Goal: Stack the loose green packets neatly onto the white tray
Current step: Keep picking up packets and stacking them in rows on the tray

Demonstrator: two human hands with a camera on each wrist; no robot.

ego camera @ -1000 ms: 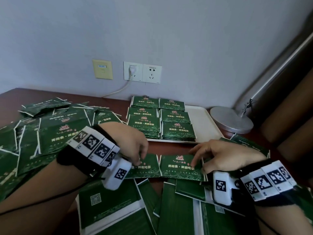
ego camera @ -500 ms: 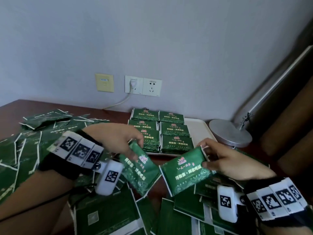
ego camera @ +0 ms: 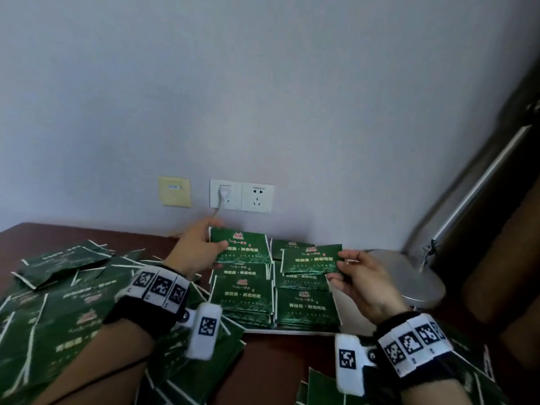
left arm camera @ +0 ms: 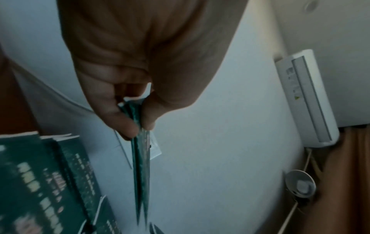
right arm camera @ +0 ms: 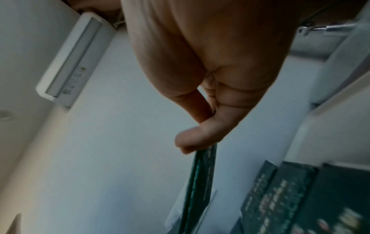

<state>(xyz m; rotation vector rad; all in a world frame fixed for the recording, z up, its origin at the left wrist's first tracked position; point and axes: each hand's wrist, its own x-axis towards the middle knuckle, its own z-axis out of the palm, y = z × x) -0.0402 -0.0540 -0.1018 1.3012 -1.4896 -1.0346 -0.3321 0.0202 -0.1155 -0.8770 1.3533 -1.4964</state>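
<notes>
My left hand (ego camera: 211, 244) pinches a green packet (ego camera: 244, 248) by its left edge, held flat over the far-left stack on the white tray (ego camera: 347, 323). Seen edge-on in the left wrist view, that packet (left arm camera: 141, 171) sits between thumb and fingers (left arm camera: 120, 117). My right hand (ego camera: 343, 266) pinches a second green packet (ego camera: 309, 260) by its right edge, above the tray's right column of stacks. The right wrist view has this packet (right arm camera: 202, 174) edge-on under the thumb (right arm camera: 192, 139). Stacked packets (ego camera: 242, 296) fill the tray's left part in two columns.
A large heap of loose green packets (ego camera: 58, 302) covers the brown table at left, and more packets (ego camera: 321, 387) lie at the near edge. A silver lamp base (ego camera: 420, 285) stands right of the tray. Wall sockets (ego camera: 241, 195) with a plugged cable are behind.
Both hands lifted a packet each from the table's front and carried them away from me, now holding them level over the tray's stacks. The head view has tilted upward.
</notes>
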